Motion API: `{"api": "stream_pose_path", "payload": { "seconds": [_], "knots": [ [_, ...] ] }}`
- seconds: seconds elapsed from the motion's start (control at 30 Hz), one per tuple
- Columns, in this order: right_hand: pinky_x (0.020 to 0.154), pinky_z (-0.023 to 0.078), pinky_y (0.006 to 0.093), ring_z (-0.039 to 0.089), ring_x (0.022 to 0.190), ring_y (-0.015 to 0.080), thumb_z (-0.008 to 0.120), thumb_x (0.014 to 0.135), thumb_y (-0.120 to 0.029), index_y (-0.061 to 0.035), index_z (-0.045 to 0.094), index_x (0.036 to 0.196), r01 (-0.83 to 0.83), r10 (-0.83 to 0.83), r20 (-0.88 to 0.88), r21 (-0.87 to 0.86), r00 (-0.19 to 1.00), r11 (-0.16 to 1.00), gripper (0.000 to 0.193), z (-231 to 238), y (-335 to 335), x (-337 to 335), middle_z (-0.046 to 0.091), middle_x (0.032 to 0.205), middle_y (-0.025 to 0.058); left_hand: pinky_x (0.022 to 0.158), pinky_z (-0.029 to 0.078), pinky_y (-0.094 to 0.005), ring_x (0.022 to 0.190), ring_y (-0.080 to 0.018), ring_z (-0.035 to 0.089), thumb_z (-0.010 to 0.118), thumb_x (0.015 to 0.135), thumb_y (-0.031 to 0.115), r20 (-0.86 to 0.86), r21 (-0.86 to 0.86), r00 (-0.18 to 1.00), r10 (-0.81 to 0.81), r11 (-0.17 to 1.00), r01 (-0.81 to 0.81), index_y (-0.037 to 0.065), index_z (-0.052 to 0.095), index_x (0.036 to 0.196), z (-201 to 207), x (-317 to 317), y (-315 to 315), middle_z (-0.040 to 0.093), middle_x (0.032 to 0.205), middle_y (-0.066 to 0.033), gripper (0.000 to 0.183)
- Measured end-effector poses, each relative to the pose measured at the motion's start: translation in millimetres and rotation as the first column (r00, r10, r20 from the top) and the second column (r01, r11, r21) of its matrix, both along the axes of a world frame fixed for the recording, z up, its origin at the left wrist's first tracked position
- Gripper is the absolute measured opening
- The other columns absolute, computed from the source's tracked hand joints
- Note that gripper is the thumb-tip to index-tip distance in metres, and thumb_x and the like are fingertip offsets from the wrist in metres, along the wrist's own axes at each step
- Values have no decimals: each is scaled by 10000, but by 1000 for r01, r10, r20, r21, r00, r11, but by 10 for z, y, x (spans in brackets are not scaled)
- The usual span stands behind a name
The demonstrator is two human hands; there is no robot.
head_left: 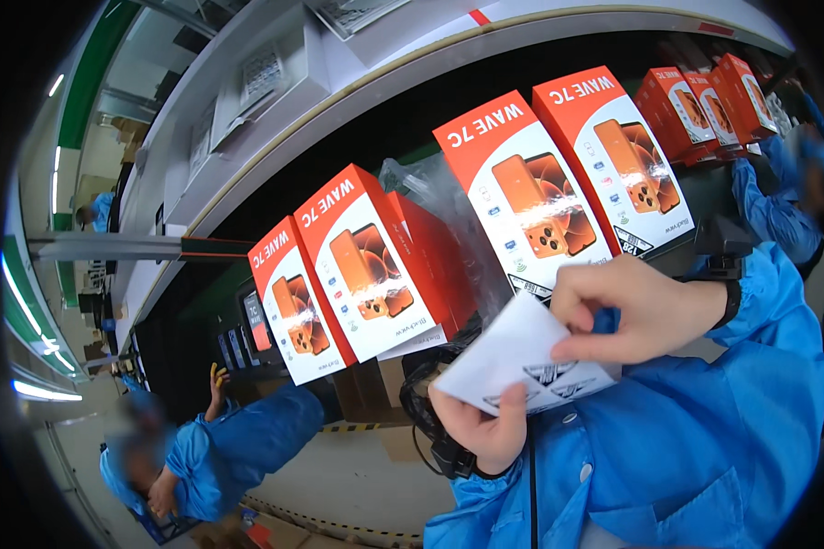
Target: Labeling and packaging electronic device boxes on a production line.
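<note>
Orange boxes [357,261] stand in a row on the dark belt [275,188]. Below them, the left hand [481,425] pinches the white label sheet [522,359] at its lower edge; the right hand [636,306] grips its top. Pulling unevenly could crease or tear it

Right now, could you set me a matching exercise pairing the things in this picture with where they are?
Things:
1. white paper label sheet
2. orange-and-white phone boxes
3. crinkled clear plastic bag
4. co-worker in blue coat

Places:
A. lower left, beside the belt
B. pinched between left hand and right hand
C. in a row along the dark belt
D. between two boxes, mid-row

Pairs: 1-B, 2-C, 3-D, 4-A
</note>
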State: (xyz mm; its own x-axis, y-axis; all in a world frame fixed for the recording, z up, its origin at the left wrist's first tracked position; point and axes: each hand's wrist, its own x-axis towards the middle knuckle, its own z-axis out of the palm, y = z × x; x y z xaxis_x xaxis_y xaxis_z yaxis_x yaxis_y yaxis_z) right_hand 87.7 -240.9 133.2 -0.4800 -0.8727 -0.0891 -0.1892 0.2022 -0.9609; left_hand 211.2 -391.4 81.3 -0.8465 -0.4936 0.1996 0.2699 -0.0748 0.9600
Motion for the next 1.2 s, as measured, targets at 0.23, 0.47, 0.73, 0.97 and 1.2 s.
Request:
{"api": "stream_pose_path", "payload": {
  "seconds": [0.23, 0.47, 0.73, 0.97, 1.2],
  "knots": [
    [659, 442, 286, 524, 767, 200, 696, 733, -101, -40, 569, 846, 101, -207, -487, -235, 848, 967, 182, -111, -135, 87, 492, 766, 55, 899, 420, -295, 1066, -190, 510, 592, 763, -125, 78, 120, 997, -25, 993, 16, -60, 291, 1259, -24, 113, 1, 473, 1174, -166, 584],
    [677, 460, 326, 547, 784, 250, 681, 746, -148, -44, 593, 894, -3, -106, -500, -212, 860, 977, 201, -138, -404, 263, 562, 845, 75, 832, 473, -307, 964, -220, 583, 622, 746, -130, -77, 10, 995, 68, 998, -67, -96, 397, 1169, -80, 288, -226, 565, 1058, -192, 481],
    [633, 492, 319, 596, 726, 259, 713, 726, -109, -50, 591, 837, 0, -77, -525, -144, 848, 990, 175, -127, -879, 412, 604, 824, 71, 803, 480, -286, 923, -202, 597, 629, 758, -99, -26, 18, 995, 95, 995, -94, -92, 422, 1141, -92, 452, -641, 580, 1021, -171, 435],
    [622, 469, 341, 565, 734, 249, 639, 747, -133, -43, 522, 794, -1, -61, -637, -95, 768, 995, 156, -162, -1341, 520, 519, 783, 81, 789, 472, -299, 913, -198, 591, 581, 821, -32, 131, -118, 953, 272, 959, -257, -106, 370, 1197, -114, 490, -991, 575, 1037, -190, 438],
    [560, 474, 285, 598, 621, 169, 607, 783, -125, -11, 576, 773, -105, 136, -168, 181, 976, 978, 119, 170, -1690, -25, 587, 693, 82, 869, 454, -336, 1048, -255, 534, 513, 846, -22, 73, -44, 902, 426, 905, -424, -74, 282, 1263, -222, 556, -1540, 465, 1193, -235, 479]
  ]
}}
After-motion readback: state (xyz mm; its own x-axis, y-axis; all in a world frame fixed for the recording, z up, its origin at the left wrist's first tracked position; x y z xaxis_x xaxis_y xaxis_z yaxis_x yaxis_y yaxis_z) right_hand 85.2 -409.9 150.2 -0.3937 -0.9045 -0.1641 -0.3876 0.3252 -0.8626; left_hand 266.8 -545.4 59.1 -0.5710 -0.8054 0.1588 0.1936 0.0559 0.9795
